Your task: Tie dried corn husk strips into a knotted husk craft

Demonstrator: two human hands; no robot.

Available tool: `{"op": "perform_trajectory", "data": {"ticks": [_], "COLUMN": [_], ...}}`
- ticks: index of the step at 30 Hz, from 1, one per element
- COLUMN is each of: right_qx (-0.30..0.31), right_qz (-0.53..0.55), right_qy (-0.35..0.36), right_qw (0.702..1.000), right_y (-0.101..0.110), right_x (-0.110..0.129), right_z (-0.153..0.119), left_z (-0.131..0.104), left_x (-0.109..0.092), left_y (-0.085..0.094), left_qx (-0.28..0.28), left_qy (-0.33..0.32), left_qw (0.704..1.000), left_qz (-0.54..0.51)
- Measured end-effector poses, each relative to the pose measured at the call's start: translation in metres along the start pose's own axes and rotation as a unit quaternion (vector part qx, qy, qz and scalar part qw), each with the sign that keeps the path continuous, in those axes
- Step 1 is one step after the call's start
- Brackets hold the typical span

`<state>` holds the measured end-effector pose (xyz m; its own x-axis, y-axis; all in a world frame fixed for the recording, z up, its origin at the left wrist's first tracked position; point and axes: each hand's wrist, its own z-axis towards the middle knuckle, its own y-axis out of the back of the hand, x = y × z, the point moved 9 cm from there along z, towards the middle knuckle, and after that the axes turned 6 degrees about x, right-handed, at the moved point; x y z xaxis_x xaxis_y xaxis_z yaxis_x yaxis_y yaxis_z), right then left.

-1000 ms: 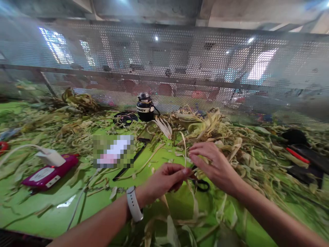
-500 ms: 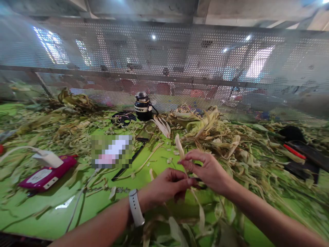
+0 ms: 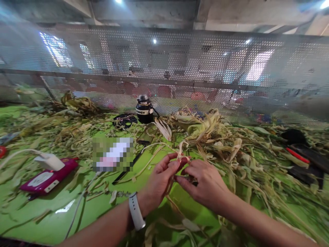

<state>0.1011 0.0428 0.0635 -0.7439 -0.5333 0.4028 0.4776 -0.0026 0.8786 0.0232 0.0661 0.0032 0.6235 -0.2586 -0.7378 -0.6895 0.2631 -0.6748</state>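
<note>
My left hand (image 3: 164,173) is closed in a pinch on a narrow dried corn husk strip (image 3: 181,148). The strip's pale end forms a small loop or knot above the fingertips, and a thin length runs off to the left. Close beside it, my right hand (image 3: 205,180) has its fingers curled in at the same strip, thumb pointing toward the left hand. What lies inside the right fingers is partly hidden. Below the hands, loose husk pieces (image 3: 191,225) lie on the green table (image 3: 102,212). A white watch band (image 3: 136,211) circles my left wrist.
A magenta power strip (image 3: 50,176) with a white charger (image 3: 48,160) and cable lies left. Behind stand a black bottle (image 3: 144,109) and a husk bundle (image 3: 196,125). Dried husks (image 3: 236,168) cover the right side. A perforated metal screen (image 3: 167,55) borders the back.
The hands have come closer together and turned. The strip's upright end is now bent into a small loop at the left fingertips, and the right hand has lowered slightly.
</note>
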Motion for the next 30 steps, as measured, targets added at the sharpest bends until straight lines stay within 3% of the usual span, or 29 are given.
{"op": "perform_trajectory", "data": {"ticks": [2,3,5,7,9,15,18,24,27,30], "right_qx": [0.051,0.085,0.136,0.142,0.130,0.155,0.182,0.220,0.195,0.117], "right_qz": [0.125,0.216,0.392,0.498,0.533,0.504,0.470,0.453,0.432,0.422], "right_qy": [-0.024,-0.039,-0.081,-0.129,-0.152,-0.118,-0.103,-0.081,-0.078,-0.126], "right_qw": [0.991,0.972,0.906,0.846,0.822,0.842,0.858,0.860,0.877,0.890], "right_y": [-0.016,-0.027,-0.047,-0.060,-0.065,-0.063,-0.065,-0.072,-0.056,-0.033], "right_x": [-0.004,-0.006,-0.010,-0.018,-0.024,-0.017,-0.012,-0.006,-0.007,-0.023], "right_z": [0.001,0.002,0.000,-0.002,-0.003,-0.004,-0.006,-0.010,-0.006,-0.001], "left_z": [-0.002,-0.002,-0.003,-0.003,-0.003,-0.004,-0.006,-0.005,-0.002,-0.001], "left_x": [0.004,0.006,0.008,0.007,0.003,-0.013,-0.014,-0.012,-0.016,-0.018], "left_y": [0.002,0.003,0.004,0.002,0.000,0.000,-0.001,0.003,0.005,0.006], "left_qx": [-0.009,-0.012,-0.014,-0.005,-0.002,-0.043,-0.043,-0.042,-0.040,-0.038], "left_qy": [0.007,0.011,0.011,0.008,0.001,-0.025,-0.029,-0.013,-0.030,-0.032], "left_qw": [1.000,1.000,1.000,1.000,0.999,0.988,0.984,0.983,0.985,0.987], "left_qz": [0.003,0.003,0.005,0.021,0.048,0.147,0.169,0.177,0.164,0.150]}}
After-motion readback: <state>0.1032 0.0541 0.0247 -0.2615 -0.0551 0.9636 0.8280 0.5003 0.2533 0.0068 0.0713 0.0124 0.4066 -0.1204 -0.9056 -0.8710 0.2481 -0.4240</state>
